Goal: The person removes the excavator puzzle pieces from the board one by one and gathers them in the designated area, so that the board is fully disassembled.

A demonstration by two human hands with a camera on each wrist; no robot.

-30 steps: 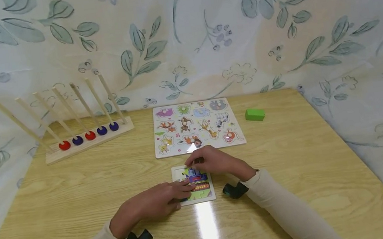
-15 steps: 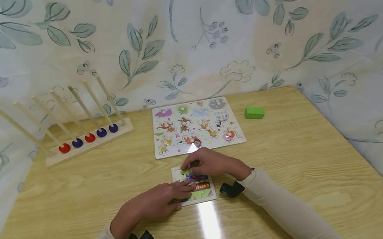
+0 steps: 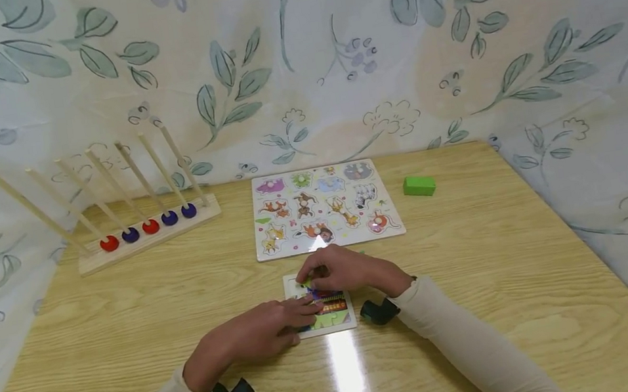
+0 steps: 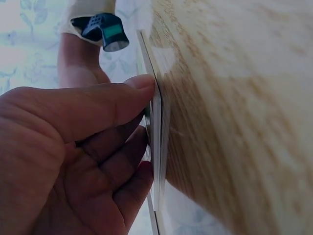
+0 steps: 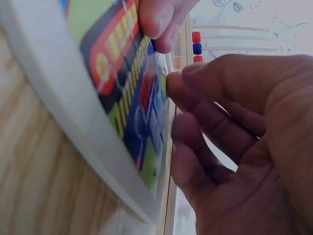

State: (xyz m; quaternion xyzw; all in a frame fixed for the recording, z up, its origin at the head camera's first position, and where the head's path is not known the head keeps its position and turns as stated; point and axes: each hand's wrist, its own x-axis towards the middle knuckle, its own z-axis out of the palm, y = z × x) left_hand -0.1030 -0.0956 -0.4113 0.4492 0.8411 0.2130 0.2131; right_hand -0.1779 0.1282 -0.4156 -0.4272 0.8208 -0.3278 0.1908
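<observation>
A small jigsaw puzzle (image 3: pixel 335 318) in a pale frame lies flat on the table, its colourful vehicle picture partly covered by both hands. My left hand (image 3: pixel 254 333) lays its extended fingers on the left part of the picture. In the left wrist view its thumb (image 4: pixel 139 82) touches the edge of the frame. My right hand (image 3: pixel 344 269) is over the upper part of the puzzle, fingers bent. Between its thumb and forefinger it pinches a yellow-green puzzle piece (image 3: pixel 304 284) near the upper left corner. Most of that piece is hidden by the fingertips.
Behind the puzzle lies an animal peg board (image 3: pixel 321 205). A green block (image 3: pixel 418 186) sits to its right. At the back left stands a wooden rack (image 3: pixel 149 234) with upright rods and red and blue beads. A flowered cloth (image 3: pixel 328 75) hangs behind the wooden table (image 3: pixel 478 267).
My right hand has shifted slightly left across the top of the puzzle, to the yellow-green piece. My left hand stays in place on the picture.
</observation>
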